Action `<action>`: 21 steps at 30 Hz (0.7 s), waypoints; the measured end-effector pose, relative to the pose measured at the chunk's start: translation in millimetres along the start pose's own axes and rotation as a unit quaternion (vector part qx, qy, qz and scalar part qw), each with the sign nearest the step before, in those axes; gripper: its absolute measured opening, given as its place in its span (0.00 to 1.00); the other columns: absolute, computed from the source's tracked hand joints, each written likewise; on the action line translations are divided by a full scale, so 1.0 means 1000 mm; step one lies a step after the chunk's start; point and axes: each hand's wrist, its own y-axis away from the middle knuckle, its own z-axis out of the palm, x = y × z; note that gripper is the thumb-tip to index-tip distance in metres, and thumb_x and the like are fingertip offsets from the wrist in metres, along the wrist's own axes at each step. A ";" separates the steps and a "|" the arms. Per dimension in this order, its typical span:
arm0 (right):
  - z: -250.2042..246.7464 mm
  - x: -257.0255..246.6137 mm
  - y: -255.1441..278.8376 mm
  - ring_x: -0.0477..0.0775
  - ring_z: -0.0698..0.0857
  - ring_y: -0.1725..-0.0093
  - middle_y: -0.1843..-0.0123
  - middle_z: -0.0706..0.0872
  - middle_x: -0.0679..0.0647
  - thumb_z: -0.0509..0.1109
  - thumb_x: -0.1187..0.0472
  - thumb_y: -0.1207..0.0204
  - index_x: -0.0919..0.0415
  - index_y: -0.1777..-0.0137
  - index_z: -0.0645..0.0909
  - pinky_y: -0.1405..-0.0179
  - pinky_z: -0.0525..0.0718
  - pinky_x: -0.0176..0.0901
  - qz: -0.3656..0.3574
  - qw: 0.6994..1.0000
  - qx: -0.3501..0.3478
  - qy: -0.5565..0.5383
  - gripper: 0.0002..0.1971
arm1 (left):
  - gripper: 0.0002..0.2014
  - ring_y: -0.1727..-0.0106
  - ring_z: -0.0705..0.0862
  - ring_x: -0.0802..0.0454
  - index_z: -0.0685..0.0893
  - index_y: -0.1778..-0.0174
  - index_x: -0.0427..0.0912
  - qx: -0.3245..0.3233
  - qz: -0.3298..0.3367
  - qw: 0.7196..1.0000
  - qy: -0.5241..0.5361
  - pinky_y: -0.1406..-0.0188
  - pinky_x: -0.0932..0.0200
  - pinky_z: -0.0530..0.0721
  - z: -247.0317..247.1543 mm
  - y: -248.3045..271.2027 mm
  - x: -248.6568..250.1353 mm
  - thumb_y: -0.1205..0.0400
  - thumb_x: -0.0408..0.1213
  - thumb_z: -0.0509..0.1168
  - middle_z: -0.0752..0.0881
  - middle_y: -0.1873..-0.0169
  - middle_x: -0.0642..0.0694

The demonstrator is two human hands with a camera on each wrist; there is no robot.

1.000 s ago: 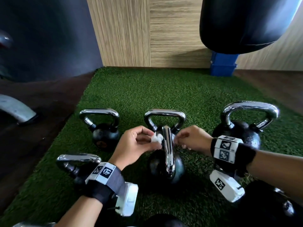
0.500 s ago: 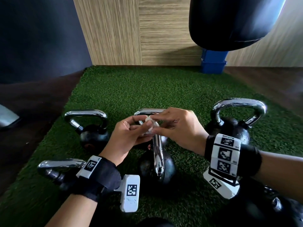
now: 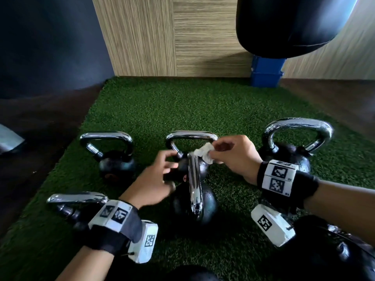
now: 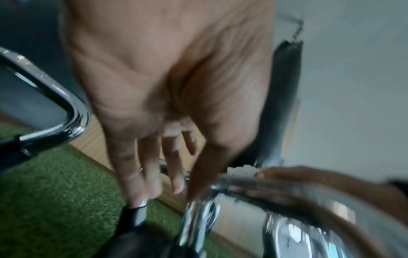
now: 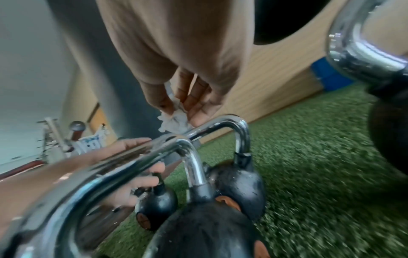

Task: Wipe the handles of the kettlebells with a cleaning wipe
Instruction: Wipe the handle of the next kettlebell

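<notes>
Several black kettlebells with chrome handles stand on green turf point(image 3: 203, 106). My right hand point(image 3: 213, 157) pinches a crumpled white wipe point(image 3: 204, 156) between thumb and fingers. The wipe sits at the far end of the front middle kettlebell's handle point(image 3: 194, 185), just under the right corner of the back middle handle point(image 3: 190, 135). The right wrist view shows the wipe point(image 5: 174, 120) against a chrome bar point(image 5: 220, 125). My left hand point(image 3: 168, 173) hovers left of the front handle with fingers point(image 4: 154, 165) loosely spread, holding nothing.
Other kettlebells stand at the back left point(image 3: 113, 159), back right point(image 3: 294, 151), front left point(image 3: 77, 201) and front right point(image 3: 345, 250). A black punching bag point(image 3: 294, 25) hangs over a blue base point(image 3: 265, 74) at the back right. Dark floor point(image 3: 40, 128) borders the turf on the left.
The wipe passed from my left hand to my right hand. My left hand let go, opened and drew back to the left; my right hand carried the wipe slightly right.
</notes>
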 end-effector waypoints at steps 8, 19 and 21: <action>0.008 0.043 -0.001 0.54 0.86 0.64 0.58 0.91 0.56 0.84 0.64 0.32 0.58 0.58 0.88 0.57 0.91 0.53 0.142 0.989 -0.028 0.036 0.07 | 0.69 0.12 0.45 0.50 0.33 0.18 0.65 -0.124 0.002 0.955 -0.271 0.10 0.43 0.53 0.081 0.008 -0.012 0.41 0.73 0.77 0.42 0.15 0.59; 0.052 0.048 0.001 0.55 0.90 0.52 0.53 0.91 0.54 0.81 0.58 0.29 0.56 0.50 0.88 0.51 0.91 0.48 0.155 0.986 -0.008 0.066 0.09 | 0.53 0.26 0.57 0.70 0.50 0.27 0.72 -0.093 0.121 0.970 -0.188 0.23 0.74 0.54 0.060 0.005 -0.013 0.37 0.53 0.83 0.53 0.45 0.80; 0.055 0.053 0.004 0.52 0.90 0.52 0.53 0.92 0.51 0.81 0.55 0.28 0.53 0.47 0.90 0.51 0.89 0.44 0.133 0.989 0.016 0.063 0.10 | 0.56 0.22 0.59 0.65 0.52 0.21 0.62 -0.122 0.108 0.967 -0.198 0.20 0.74 0.60 0.056 0.002 -0.012 0.36 0.51 0.85 0.54 0.30 0.72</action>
